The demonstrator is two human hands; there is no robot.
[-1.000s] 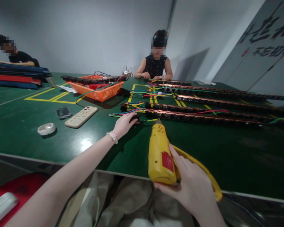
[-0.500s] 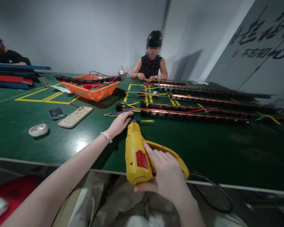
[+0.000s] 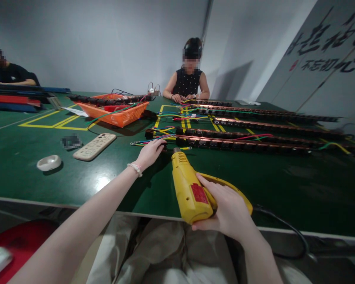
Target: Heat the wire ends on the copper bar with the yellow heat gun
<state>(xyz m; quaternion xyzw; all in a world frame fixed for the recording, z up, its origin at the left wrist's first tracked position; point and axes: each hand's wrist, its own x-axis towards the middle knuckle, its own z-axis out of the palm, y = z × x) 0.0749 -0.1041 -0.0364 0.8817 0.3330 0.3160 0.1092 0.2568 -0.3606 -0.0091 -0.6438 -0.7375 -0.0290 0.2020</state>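
Note:
My right hand (image 3: 225, 211) is wrapped round the handle of a yellow heat gun (image 3: 187, 187). Its nozzle points away from me toward the near end of a long black socket strip (image 3: 239, 145) with copper bars. My left hand (image 3: 149, 153), with a bead bracelet at the wrist, rests on the green table (image 3: 254, 185) at that strip's end. Its fingers are curled over the coloured wires (image 3: 154, 140) that come out there. What exactly they pinch is hidden.
Several more long strips (image 3: 269, 127) lie across the table to the right. An orange basket (image 3: 118, 108), a beige remote (image 3: 94, 146) and a white tape roll (image 3: 49, 162) sit to the left. A person sits at the far side, another at far left.
The heat gun's nozzle has swung right, from next to my left hand to the wire end by the strip. My left hand has stayed put.

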